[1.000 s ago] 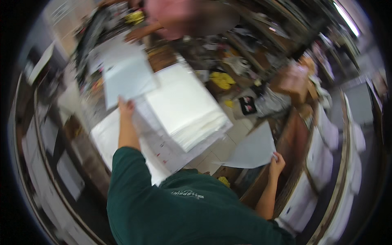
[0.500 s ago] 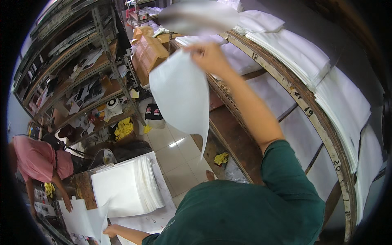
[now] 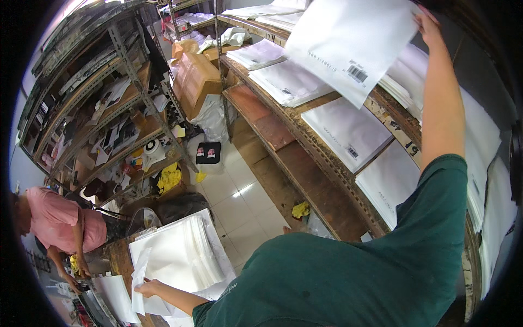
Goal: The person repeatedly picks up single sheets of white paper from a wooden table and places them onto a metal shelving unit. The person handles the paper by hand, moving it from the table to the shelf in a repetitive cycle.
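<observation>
1. Currently, both hands are nearly closed. Right hand [image 3: 429, 27] pinches the upper corner of a printed white sheet [image 3: 348, 41], raised over the wooden rack [image 3: 327, 163].
2. Left hand [image 3: 147, 288] grips a curled pale sheet [image 3: 140, 272] above the desk [image 3: 217, 290], by a white stack [image 3: 174, 250]; exact finger placement appears unclear.
3. Rack compartments hold printed sheets [image 3: 343, 131].
4. Low box [image 3: 177, 191]: yellow cloth [image 3: 169, 177] inside.

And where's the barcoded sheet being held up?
In the head view, the barcoded white sheet is top right of centre, held in the right hand, partly hiding the wooden rack.
</observation>
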Available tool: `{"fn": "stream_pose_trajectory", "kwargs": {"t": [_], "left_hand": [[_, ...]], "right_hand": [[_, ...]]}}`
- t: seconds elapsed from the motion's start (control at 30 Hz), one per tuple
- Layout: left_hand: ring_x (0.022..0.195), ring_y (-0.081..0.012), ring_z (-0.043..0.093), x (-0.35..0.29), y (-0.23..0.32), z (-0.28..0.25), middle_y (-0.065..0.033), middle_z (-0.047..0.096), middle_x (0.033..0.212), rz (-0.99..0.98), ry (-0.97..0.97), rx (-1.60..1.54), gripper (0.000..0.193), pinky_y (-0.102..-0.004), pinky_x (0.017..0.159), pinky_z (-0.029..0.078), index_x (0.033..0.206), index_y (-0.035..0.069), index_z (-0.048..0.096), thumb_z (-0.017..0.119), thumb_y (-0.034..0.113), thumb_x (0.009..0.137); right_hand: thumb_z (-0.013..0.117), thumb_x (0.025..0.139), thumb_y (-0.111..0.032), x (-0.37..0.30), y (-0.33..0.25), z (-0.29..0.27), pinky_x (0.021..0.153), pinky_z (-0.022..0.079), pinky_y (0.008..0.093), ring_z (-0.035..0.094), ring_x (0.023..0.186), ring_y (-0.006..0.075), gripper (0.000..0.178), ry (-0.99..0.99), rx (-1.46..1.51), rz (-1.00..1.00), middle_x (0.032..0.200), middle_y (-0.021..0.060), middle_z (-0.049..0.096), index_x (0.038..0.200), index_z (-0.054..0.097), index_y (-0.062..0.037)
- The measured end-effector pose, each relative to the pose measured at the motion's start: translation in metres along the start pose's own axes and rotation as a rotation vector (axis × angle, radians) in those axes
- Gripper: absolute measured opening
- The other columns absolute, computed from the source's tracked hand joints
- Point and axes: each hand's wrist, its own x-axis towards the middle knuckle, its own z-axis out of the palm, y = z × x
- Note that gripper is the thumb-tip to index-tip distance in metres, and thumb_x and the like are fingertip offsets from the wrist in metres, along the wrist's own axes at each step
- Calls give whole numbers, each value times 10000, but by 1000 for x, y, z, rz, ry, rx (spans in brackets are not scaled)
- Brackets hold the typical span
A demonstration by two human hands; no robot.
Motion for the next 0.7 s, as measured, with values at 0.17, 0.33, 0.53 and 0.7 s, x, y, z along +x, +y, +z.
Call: {"fn": "stream_pose_trajectory", "kwargs": {"t": [0.17,0.33,0.53,0.7], "left_hand": [[836,-326,609,-40,-5,9,-234,569,992,-99,-72,15,459,-401,630,543,1027,-168,465,566,211,788],[881,-326,597,-59,-10,16,-240,565,1021,-188,-156,24,487,-417,698,508,1041,-184,466,552,246,828],[824,-256,585,-73,25,20,-165,585,1002,-198,-307,-61,409,-323,655,487,1059,-96,512,532,269,875],[671,-172,541,-104,33,25,-114,589,848,-418,-418,-190,319,-257,567,470,975,-49,546,553,254,876]], "right_hand": [[547,664,-56,86,60,-155,568,432,262,527,683,112,543,182,-329,123,828,-6,596,1199,547,-150],[526,574,-26,108,97,-213,600,444,319,577,849,216,628,157,-850,45,1032,78,612,1200,546,-69],[502,586,-1,88,123,-171,588,446,334,583,796,211,556,89,-981,259,963,93,626,1136,581,-35],[507,624,-41,112,133,-195,684,476,330,613,872,251,380,274,-1041,115,982,132,643,977,649,-23]]}}
